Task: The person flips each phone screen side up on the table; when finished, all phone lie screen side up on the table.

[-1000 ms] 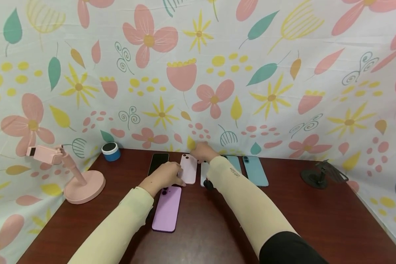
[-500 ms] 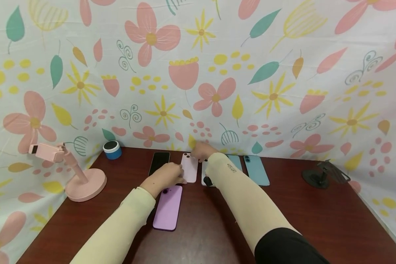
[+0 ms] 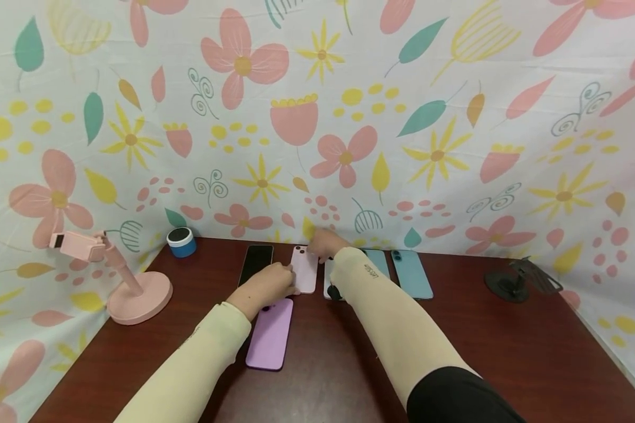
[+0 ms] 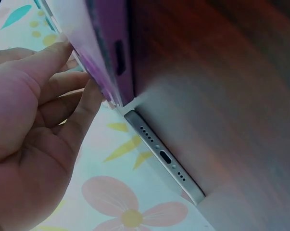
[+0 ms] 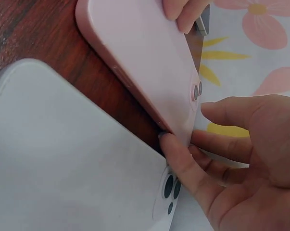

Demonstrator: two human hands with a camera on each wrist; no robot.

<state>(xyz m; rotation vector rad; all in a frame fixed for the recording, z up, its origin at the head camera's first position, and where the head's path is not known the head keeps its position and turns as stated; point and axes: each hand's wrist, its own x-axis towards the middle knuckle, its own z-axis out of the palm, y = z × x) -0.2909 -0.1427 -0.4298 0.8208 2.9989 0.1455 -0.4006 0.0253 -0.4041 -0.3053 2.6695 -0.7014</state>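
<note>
A pale pink phone (image 3: 305, 273) lies camera side up in a row at the back of the table. My left hand (image 3: 266, 288) holds its lower left corner, thumb near the bottom end and fingertips on the left edge. At the opposite end, my right hand (image 5: 260, 159) touches the upper right edge with one fingertip; its thumb stands slightly off the top edge. A white phone (image 5: 77, 149) lies just right of the pink one, partly behind my right forearm. The purple phone (image 3: 270, 338) lies in front, its top partly under my left hand.
Left of the pink phone is a dark-screened phone (image 3: 256, 261). Two blue phones (image 3: 413, 275) lie to the right. A pink phone stand (image 3: 137, 294) and a blue jar (image 3: 181, 242) stand left; a black stand (image 3: 513, 285) stands right. Floral cloth (image 3: 344, 106) hangs behind the table.
Both hands stay at the pink phone with hardly any movement. The head view shifts slightly; the phones keep their places.
</note>
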